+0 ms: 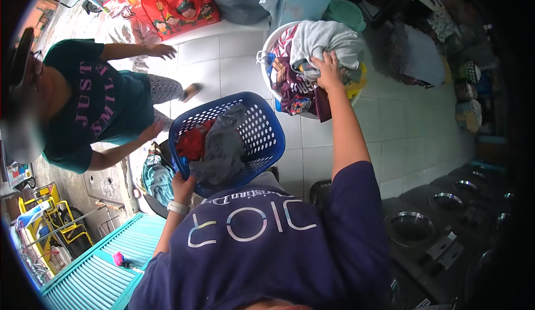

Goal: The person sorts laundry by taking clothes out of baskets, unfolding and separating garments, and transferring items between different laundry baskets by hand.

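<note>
My left hand [183, 186] is closed on the near left rim of a blue plastic laundry basket [261, 123] with holes in its walls. The basket is tilted, with a dark grey garment [220, 148] and a red garment [190, 143] inside. Over at the upper right, my right hand [330, 71] grips a light grey garment [320, 40] on top of a heaped round white laundry basket [268, 47]. Maroon printed clothing [295, 90] hangs over that basket's near side, and yellow cloth [356, 84] shows at its right.
A person in a dark green shirt [106, 95] stands at the left, arms reaching toward the blue basket. Red printed bags [178, 10] sit on a ledge at the back. Dark machines with round metal rings [411, 226] line the lower right. A teal slatted panel [103, 265] is at lower left.
</note>
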Available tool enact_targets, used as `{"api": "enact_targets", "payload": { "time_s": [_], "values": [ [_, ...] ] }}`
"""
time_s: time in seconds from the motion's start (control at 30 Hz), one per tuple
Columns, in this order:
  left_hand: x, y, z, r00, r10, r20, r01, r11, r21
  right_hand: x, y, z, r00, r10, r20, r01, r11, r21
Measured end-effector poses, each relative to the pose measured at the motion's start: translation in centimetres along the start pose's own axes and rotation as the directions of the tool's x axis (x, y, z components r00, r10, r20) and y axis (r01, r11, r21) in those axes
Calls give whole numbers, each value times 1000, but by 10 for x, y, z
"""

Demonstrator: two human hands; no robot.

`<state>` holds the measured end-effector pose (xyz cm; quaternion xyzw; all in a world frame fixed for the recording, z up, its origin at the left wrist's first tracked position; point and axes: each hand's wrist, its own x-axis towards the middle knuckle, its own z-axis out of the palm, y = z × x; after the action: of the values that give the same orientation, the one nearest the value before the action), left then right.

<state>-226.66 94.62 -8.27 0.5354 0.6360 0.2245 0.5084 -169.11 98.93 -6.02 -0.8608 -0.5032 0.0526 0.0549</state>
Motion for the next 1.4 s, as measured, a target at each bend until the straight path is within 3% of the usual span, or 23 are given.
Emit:
{"api": "enact_targets", "payload": {
  "time_s": [0.13,0.17,0.2,0.27,0.3,0.33,0.43,0.5,0.53,0.6,0.63,0.67,0.73,0.8,0.97,1.03,1.07,1.13,1.23,1.27,1.33,1.37,1.4],
  "values": [
    [6,-5,2,998,-62,-32,65,994,83,-13,-25,-14,998,59,0,-58,994,-90],
    [-5,20,8,999,-32,-40,34,998,45,-24,-33,-9,992,22,-122,-36,992,-118],
    [-5,15,7,999,-18,-47,20,998,55,-35,-44,-2,994,6,-108,-19,993,-116],
    [-3,2,7,995,70,-68,-65,996,67,-60,-67,11,886,-205,-415,185,979,-87],
    [-2,-4,11,994,82,-67,-87,994,-71,-71,-75,27,832,-317,-456,302,947,-107],
    [-2,-3,10,994,74,-82,-80,994,-76,-79,-80,43,816,-406,-412,421,905,-58],
    [-11,14,7,997,51,-61,-43,991,126,-89,-75,94,883,-384,-271,324,915,-242],
    [-12,4,7,996,68,-59,-63,995,72,-67,-55,122,997,-56,-48,51,995,-91],
    [-13,0,7,995,81,-51,-80,997,22,-62,-58,113,997,-55,-47,51,994,-92],
    [-26,22,5,998,51,-38,-46,991,125,-61,-79,55,900,-387,-200,393,919,-10],
    [-30,29,5,999,26,-36,-17,974,225,-59,-91,29,915,-366,-172,394,903,170],
    [-27,18,6,999,32,-34,-24,976,217,-57,-97,4,913,-367,-177,395,904,162],
    [-16,-13,5,995,91,-45,-90,996,15,-56,-109,-47,869,-361,-339,492,698,520],
    [-17,-9,2,996,88,-33,-87,995,56,-80,-129,-117,959,-250,-134,229,401,887],
    [-22,3,3,989,141,-46,-138,989,62,-99,-143,-218,937,-239,-256,313,239,919],
    [-19,-2,3,989,139,-55,-129,980,148,-110,-161,-250,837,-238,-492,467,-158,870],
    [-20,1,1,989,135,-65,-116,964,238,-110,-163,-266,824,-266,-500,455,-217,864],
    [-21,4,5,983,166,-78,-147,967,207,-118,-193,-297,698,-343,-628,511,-375,773],
    [-16,-7,5,987,145,-62,-127,965,230,-133,-244,-326,557,-408,-724,571,-446,690],
    [-17,-4,6,990,127,-58,-104,950,294,-125,-264,-325,449,-426,-786,585,-524,619],
    [-18,-6,13,994,84,-73,-55,940,336,-111,-307,-337,198,-665,-720,499,-564,658],
    [-18,-12,17,990,110,-84,-80,948,310,-118,-326,-334,182,-664,-725,477,-585,656],
    [-16,-19,21,986,138,-91,-107,953,283,-143,-358,-331,329,-654,-681,483,-503,717]
  ]
}}
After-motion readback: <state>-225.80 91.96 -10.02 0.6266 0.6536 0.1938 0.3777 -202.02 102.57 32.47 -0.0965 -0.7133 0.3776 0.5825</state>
